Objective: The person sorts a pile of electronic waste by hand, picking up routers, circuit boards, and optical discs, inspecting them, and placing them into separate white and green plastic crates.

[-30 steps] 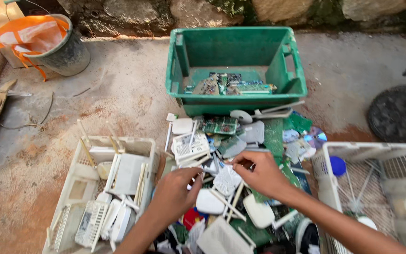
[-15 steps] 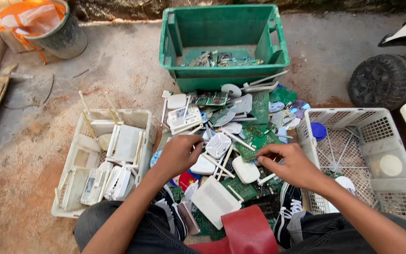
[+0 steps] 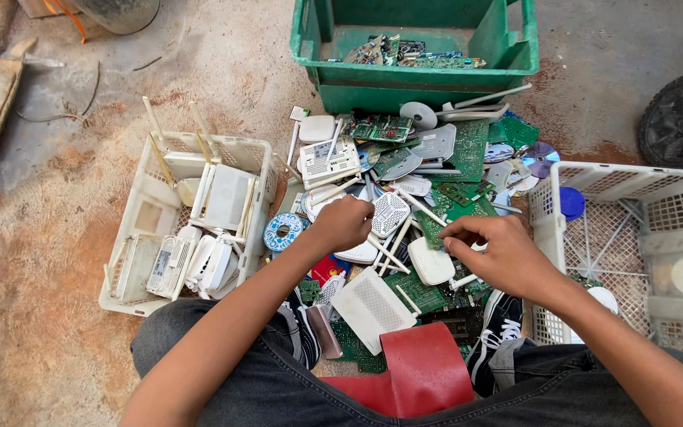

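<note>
Head view: your left hand (image 3: pixel 347 224) is fisted on a light, stiff white router shell (image 3: pixel 390 213), right hand (image 3: pixel 498 255) pinches something hidden, so grab the shell's rim, not those snappable antennas (image 3: pixel 386 255).

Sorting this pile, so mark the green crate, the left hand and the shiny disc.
green crate (image 3: pixel 424 79), head view, on its front rim.
left hand (image 3: pixel 343 224), head view, on the back of the fist.
shiny disc (image 3: pixel 540 157), head view, on its reflective face, beside the centre hole.
</note>
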